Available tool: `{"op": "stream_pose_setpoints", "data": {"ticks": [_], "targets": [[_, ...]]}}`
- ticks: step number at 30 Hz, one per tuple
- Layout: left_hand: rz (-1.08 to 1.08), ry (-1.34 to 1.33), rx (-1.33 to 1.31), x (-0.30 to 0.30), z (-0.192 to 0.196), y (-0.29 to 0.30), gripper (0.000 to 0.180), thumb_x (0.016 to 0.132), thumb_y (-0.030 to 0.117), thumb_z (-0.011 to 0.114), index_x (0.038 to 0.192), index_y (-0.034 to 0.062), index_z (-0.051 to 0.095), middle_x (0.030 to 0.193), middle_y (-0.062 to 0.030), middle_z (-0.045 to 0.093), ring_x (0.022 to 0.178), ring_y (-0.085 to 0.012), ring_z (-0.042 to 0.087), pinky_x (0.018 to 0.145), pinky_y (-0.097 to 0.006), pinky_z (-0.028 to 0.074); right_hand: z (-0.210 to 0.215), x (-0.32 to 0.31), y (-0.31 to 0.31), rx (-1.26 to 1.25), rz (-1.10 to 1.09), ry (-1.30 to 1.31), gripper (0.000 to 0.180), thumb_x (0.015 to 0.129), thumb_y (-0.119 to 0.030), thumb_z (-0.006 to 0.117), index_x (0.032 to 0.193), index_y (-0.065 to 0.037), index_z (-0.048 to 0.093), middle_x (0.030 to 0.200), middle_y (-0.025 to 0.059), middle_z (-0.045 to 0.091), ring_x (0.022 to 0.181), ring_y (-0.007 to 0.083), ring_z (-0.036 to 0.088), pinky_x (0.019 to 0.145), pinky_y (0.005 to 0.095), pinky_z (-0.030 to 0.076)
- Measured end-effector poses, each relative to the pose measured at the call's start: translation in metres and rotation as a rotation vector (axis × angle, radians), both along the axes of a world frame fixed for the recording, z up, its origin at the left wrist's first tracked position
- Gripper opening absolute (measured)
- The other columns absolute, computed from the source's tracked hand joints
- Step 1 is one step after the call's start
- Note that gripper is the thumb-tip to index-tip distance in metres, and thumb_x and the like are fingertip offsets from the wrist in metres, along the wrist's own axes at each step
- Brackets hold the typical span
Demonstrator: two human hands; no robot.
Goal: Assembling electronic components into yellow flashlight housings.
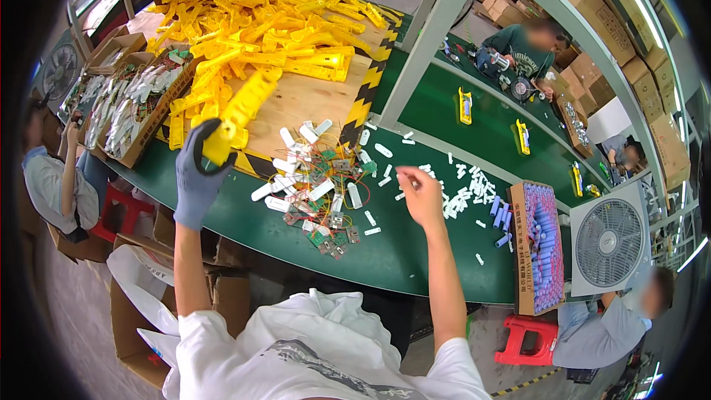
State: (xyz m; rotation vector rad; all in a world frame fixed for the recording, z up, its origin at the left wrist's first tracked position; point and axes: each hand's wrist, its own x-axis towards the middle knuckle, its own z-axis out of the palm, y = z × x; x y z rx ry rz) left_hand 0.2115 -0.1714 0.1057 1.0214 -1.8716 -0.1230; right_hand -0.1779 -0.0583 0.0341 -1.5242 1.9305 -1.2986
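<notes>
On the left, the gloved left hand (198, 178) grips a yellow shell (248, 104) on the near side of a yellow heap (229, 4). Next lie wired circuit boards (320, 237); then the bare right hand (424, 198), fingers curled, whether holding anything I can't tell, near small white pieces (463, 198).

Green surface (400, 274). Far side: plywood board (289, 107), edges striped black-and-yellow, heaped with yellow plastic shells (222, 0). Middle: wired circuit boards (320, 236) tangled among white covers (283, 166). Right: scattered small white pieces (463, 198), loose purple cells (501, 216) beside a cell-filled carton (523, 252). Left: carton of white parts (141, 104).
</notes>
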Motion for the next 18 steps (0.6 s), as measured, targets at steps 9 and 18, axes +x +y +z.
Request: {"op": "stream_pose_setpoints", "data": {"ticks": [9,18], "targets": [[-0.418,0.832,0.466,0.003,-0.057,0.08,0.107,0.061,0.002,0.079,0.151,0.0042,0.02,0.115,-0.0153,0.06,0.11,-0.0243,0.058,0.095,-0.035,0.047,-0.011,0.024,-0.063,0.109,0.043,0.283,0.013,0.079,-0.012,0.071,0.087,-0.002,0.069,0.082,0.0102,0.068,0.072,0.022,0.067,0.067,0.033,0.053],[-0.878,1.848,1.447,-0.101,-0.086,0.155,0.061,0.095,0.055,0.048,0.136,0.0097,0.046,0.123,-0.008,0.06,0.097,-0.0284,0.062,0.087,-0.044,0.051,0.019,0.009,0.006,-0.718,-0.423,-0.216,0.011,0.086,-0.002,0.07,0.092,0.001,0.061,0.084,0.0044,0.062,0.076,0.0096,0.059,0.07,0.0228,0.05]]}}
